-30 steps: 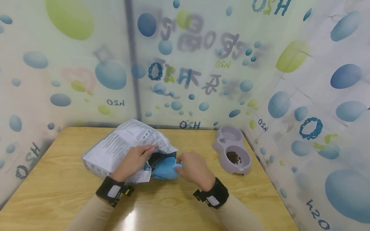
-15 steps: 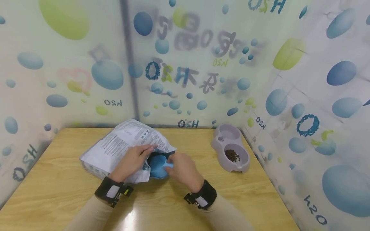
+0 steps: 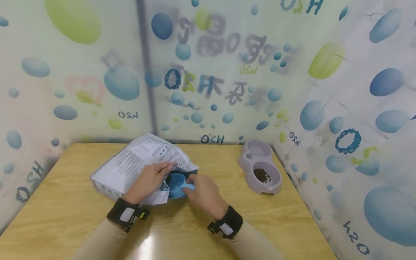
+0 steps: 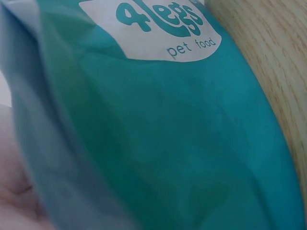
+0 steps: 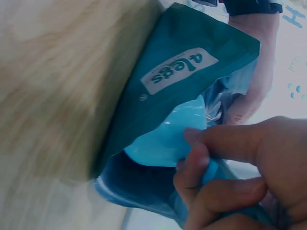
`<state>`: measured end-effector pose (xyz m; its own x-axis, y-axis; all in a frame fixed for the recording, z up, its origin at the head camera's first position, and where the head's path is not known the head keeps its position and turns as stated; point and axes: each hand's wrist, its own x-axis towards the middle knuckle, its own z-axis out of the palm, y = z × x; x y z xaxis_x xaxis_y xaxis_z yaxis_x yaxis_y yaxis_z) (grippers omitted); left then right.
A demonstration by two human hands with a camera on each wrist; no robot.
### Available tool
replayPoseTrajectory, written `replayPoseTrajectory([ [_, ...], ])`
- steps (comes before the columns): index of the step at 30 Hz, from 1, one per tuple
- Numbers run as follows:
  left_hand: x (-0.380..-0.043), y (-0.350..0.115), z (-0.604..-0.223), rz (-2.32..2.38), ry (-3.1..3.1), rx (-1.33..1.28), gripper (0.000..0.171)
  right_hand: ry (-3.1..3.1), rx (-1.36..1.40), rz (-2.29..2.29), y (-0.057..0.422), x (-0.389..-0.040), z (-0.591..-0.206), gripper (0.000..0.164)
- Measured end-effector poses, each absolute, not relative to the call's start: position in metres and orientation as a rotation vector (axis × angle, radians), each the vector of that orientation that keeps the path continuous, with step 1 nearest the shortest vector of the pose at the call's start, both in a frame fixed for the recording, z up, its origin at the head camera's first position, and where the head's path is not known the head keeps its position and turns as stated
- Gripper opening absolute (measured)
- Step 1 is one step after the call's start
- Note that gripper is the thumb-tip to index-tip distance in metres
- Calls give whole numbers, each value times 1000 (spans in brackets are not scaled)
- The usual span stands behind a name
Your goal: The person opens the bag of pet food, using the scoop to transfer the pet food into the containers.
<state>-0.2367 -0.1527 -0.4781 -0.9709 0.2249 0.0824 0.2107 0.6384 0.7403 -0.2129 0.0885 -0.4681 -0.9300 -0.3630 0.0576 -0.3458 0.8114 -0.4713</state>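
A white and teal bag of pet food lies on the table with its mouth toward the right. My left hand grips the bag at its mouth, and the left wrist view shows the teal face close up. At the opening, my right hand holds the short handle of a light blue scoop between thumb and fingers. In the right wrist view the scoop's bowl sits inside the bag's mouth, partly hidden by the teal flap. The scoop's tip is hidden in the bag.
A light purple double pet bowl stands at the back right of the wooden table. Brown kibble lies in its nearer hollow. Patterned curtains close off the table's back and sides.
My right hand has moved left, taking the scoop further into the bag's mouth. Over the last half second it has barely shifted. The left hand stays on the bag.
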Motion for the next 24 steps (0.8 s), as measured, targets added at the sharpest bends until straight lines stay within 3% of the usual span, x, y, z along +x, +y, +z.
replayPoseTrajectory([
  [24, -237, -151, -477, 1278, 2830, 375, 45, 2776, -597, -1031, 113, -215, -484, 16],
])
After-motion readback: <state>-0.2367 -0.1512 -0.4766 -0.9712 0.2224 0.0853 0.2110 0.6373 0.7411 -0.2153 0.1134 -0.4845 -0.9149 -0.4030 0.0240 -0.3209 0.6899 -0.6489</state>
